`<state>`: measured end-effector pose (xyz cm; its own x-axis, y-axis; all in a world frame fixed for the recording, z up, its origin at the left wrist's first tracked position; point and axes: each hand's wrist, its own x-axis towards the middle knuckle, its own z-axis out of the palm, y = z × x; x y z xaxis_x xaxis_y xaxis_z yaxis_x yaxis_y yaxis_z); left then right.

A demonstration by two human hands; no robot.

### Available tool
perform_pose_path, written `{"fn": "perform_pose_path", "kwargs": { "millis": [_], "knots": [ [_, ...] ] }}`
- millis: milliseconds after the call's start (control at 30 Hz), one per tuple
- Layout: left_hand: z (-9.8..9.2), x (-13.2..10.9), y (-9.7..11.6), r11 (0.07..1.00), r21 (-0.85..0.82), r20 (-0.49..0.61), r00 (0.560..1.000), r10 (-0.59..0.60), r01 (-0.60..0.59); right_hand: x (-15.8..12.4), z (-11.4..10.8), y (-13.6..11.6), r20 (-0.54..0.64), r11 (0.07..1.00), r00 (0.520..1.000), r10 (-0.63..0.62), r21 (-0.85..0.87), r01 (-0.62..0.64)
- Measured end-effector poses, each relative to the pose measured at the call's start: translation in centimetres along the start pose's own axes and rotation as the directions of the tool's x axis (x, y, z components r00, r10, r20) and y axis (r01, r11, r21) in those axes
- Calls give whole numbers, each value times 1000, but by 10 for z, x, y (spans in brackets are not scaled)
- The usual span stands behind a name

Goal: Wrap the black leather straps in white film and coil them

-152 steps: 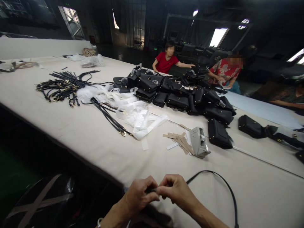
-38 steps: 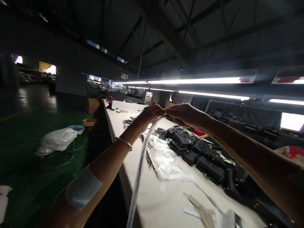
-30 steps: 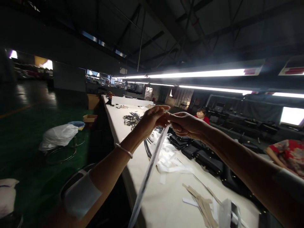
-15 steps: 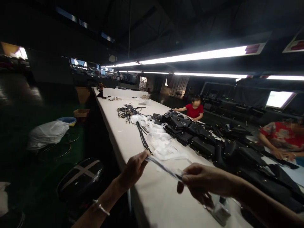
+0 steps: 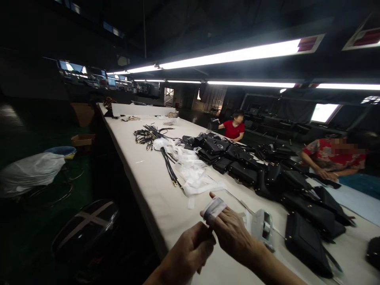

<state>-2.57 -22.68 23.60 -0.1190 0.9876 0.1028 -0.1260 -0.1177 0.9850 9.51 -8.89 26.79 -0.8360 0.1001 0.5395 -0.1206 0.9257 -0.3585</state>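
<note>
My left hand is closed in a pinch at the front edge of the table, on a dark end of a strap wrapped in pale, see-through film. Against it, my right hand has its fingers bent, with the wrapped strap lying in a band across them. How the strap runs between the two hands is partly hidden. Just right of my right hand stands a grey tape dispenser. Beyond the hands lie a few black straps with gold-coloured clasps and a crumpled heap of white wrapping.
Black bags with gold studs are piled along the right of the long white table. More black straps lie farther back. Two people sit across the table, one in a red shirt. Covered stools stand at left.
My hands have come together from holding the wrapped strap stretched between them. The strap now lies across my right fingers. The view has turned right, showing more of the tape dispenser.
</note>
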Motion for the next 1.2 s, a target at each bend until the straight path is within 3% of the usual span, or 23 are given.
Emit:
{"fn": "perform_pose_path", "kwargs": {
  "millis": [67,133,167,233,267,300,367,433,500,567,600,667,700,767,833,867,933,967,1033,1100,1133,1200],
  "knots": [
    [-22,-7,10,983,163,-19,997,-79,81,-11,3,4,139,993,990,24,-119,-7],
    [-42,-10,13,942,308,-95,989,-111,135,-18,3,1,249,977,949,193,-137,-163],
    [-51,-9,13,922,360,-131,986,-99,141,-20,3,-3,330,957,898,291,-93,-276],
    [-63,-3,8,912,393,-139,988,-63,113,-20,1,-14,517,844,747,419,82,-530],
    [-65,2,4,931,354,-120,991,-53,93,-18,0,-20,591,739,680,433,199,-644],
    [-66,6,0,958,277,-92,995,-49,73,-15,-1,-26,636,599,643,428,333,-728],
    [-59,14,-10,997,56,-25,999,-48,49,-5,0,-36,627,274,659,415,605,-748],
    [-44,20,-21,984,-168,24,998,-57,60,7,2,-41,545,7,716,437,794,-608],
    [-25,24,-35,926,-363,17,994,-108,107,18,5,-40,435,-106,755,492,890,-443],
    [-8,26,-48,845,-515,-31,982,-189,146,24,7,-33,285,-33,747,601,942,-333],
    [-2,26,-53,817,-559,-61,975,-215,145,25,9,-28,199,65,730,654,946,-316],
    [4,23,-58,821,-555,-82,973,-214,134,21,13,-15,10,355,712,702,862,-363],
    [3,21,-57,851,-509,-63,980,-189,131,17,15,-8,-73,522,740,668,755,-397],
    [-7,16,-48,921,-362,21,988,-150,147,6,19,5,-135,810,864,486,440,-387],
    [-24,11,-33,964,-186,97,980,-173,189,-5,21,14,-35,944,952,305,140,-298],
    [-34,9,-26,974,-99,97,977,-192,202,-10,21,16,42,961,961,273,39,-274],
    [-55,8,-14,975,52,36,976,-216,214,-18,18,12,194,945,925,327,-51,-323],
    [-64,9,-11,971,111,-6,978,-211,210,-20,17,8,288,921,879,380,-32,-387],
    [-76,13,-10,966,181,-61,982,-178,186,-22,15,-4,504,807,734,455,114,-579],
    [-79,17,-16,977,146,-50,987,-153,158,-20,17,-15,657,544,608,445,341,-767],
    [-77,19,-21,986,90,-31,990,-140,142,-17,19,-20,683,370,594,425,467,-803],
    [-65,21,-32,988,-79,28,991,-134,136,-8,22,-27,640,53,644,418,691,-721]
  ]
}}
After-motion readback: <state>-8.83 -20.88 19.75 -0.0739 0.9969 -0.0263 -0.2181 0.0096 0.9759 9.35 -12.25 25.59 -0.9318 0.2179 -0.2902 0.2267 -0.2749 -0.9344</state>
